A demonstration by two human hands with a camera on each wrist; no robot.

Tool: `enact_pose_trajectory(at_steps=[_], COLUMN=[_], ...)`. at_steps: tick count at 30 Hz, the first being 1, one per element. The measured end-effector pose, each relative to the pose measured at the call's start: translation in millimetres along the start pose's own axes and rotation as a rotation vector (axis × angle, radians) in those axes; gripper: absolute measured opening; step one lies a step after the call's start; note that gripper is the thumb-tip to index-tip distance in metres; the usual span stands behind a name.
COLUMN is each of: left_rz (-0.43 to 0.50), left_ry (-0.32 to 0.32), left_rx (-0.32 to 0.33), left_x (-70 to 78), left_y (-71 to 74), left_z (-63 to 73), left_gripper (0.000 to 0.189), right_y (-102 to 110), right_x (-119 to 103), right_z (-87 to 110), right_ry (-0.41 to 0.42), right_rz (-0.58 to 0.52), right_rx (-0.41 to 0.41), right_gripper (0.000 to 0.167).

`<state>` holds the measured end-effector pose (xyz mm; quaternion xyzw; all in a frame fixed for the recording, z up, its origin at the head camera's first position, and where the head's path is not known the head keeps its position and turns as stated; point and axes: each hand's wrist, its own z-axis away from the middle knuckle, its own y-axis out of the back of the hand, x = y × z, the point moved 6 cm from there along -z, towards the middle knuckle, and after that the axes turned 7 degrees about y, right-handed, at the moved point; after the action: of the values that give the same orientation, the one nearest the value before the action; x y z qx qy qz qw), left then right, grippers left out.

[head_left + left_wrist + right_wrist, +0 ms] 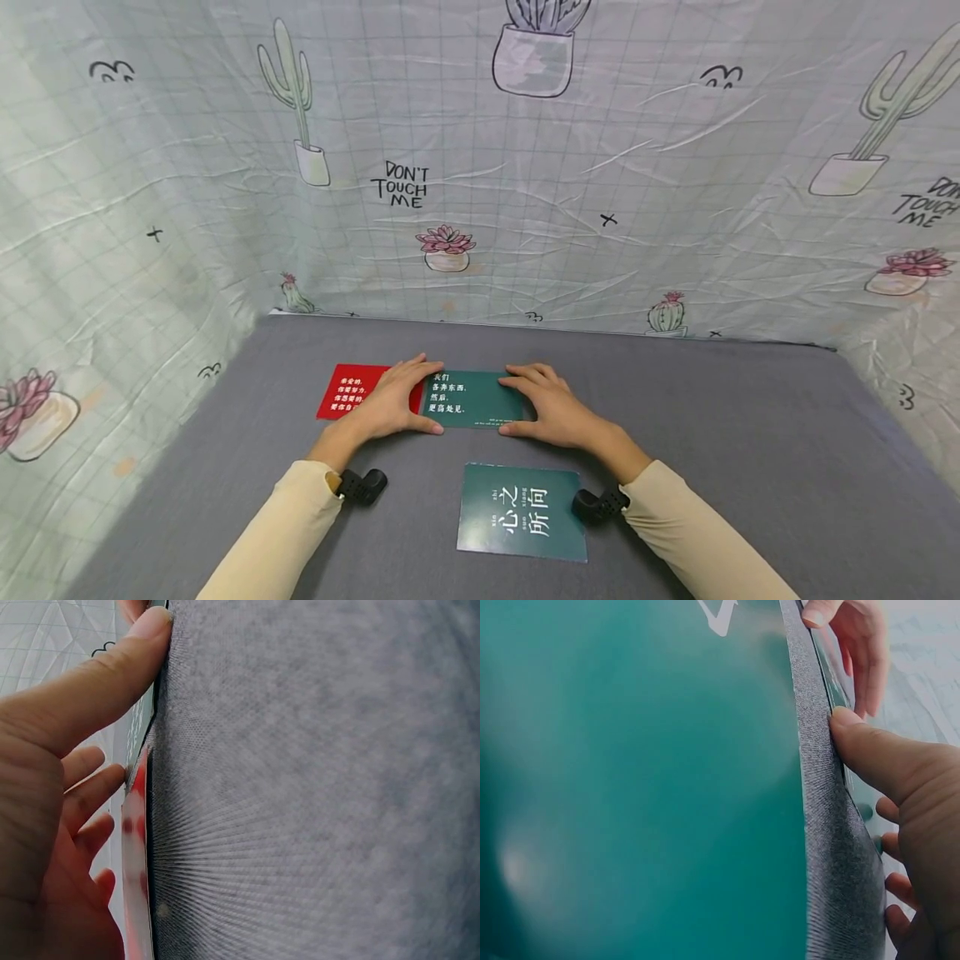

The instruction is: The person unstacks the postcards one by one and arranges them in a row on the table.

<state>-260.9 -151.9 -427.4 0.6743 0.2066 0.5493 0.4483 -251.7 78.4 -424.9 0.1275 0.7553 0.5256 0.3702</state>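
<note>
A dark green card (480, 396) with white Chinese writing lies flat on the grey table. My left hand (390, 404) holds its left end, thumb at the near edge and fingertips by the far edge. At the right end my right hand (558, 412) grips it likewise, one finger reaching over its top. Left of it lies a red card (345, 392) with white writing, its right part under my left hand. Whether the two cards touch or overlap, I cannot tell. The left wrist view shows my left thumb (112, 682) against the green card's edge.
A larger green sheet (487, 525) with big white characters lies nearer on the grey table (720, 467), close to my right wrist; it fills much of the right wrist view. Behind the table hangs a cactus-print cloth (555, 250), which also flanks both sides.
</note>
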Motion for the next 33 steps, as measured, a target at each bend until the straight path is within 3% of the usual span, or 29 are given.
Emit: enact_pose_trajectory(at_steps=[10, 16, 23, 28, 33], left_rz=[0.003, 0.031, 0.127, 0.175, 0.213], left_ry=[-0.021, -0.051, 0.002, -0.011, 0.013], left_rx=[0.009, 0.076, 0.141, 0.126, 0.062], left_x=[1.7, 14.2, 34.5, 51.5, 65.1], left_y=[-1.0, 2.9, 4.2, -4.3, -19.2], left_z=[0.5, 10.7, 39.1, 60.6, 78.5], left_gripper=[0.092, 0.09, 0.087, 0.085, 0.085], right_y=[4.1, 11.8, 26.0, 28.1, 24.2], right_x=[0.4, -7.3, -20.8, -29.0, -37.6], right_z=[2.1, 9.1, 28.1, 47.5, 65.4], right_ry=[-0.013, -0.009, 0.018, 0.034, 0.06], right_rz=[-0.008, -0.026, -0.015, 0.003, -0.008], right_rx=[0.01, 0.035, 0.1, 0.13, 0.142], right_gripper=[0.075, 0.076, 0.073, 0.069, 0.069])
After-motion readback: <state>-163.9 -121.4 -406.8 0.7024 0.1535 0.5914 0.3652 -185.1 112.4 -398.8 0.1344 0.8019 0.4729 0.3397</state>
